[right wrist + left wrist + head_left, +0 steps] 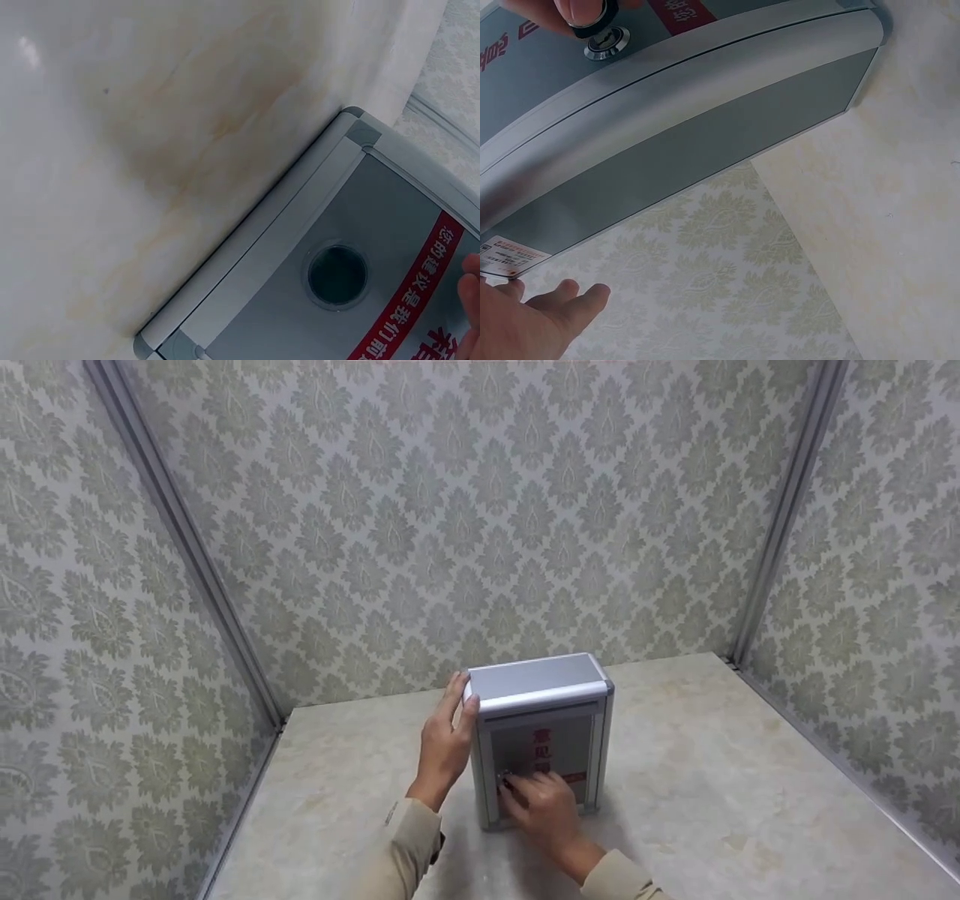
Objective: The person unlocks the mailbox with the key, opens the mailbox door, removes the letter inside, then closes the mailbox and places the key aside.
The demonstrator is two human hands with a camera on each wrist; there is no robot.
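Observation:
A grey metal suggestion box (536, 679) with silver edges and red lettering on its front stands upright on the table. My left hand (444, 742) rests against its upper left side; the left wrist view shows the fingers (585, 307) extended beside a small label (508, 256). At the left of the front panel, my right hand (547, 810) pinches a black-headed key (606, 16) at the round chrome lock (607, 45). In the right wrist view only some right fingers (471, 300) show at the edge, and the key is out of sight there.
The box stands on a pale marbled tabletop (712, 780). Patterned wall panels (480, 510) enclose the table at the back and both sides, joined by grey metal posts (787, 502). A dark round window (337, 274) and a red strip (420, 281) mark the box's front.

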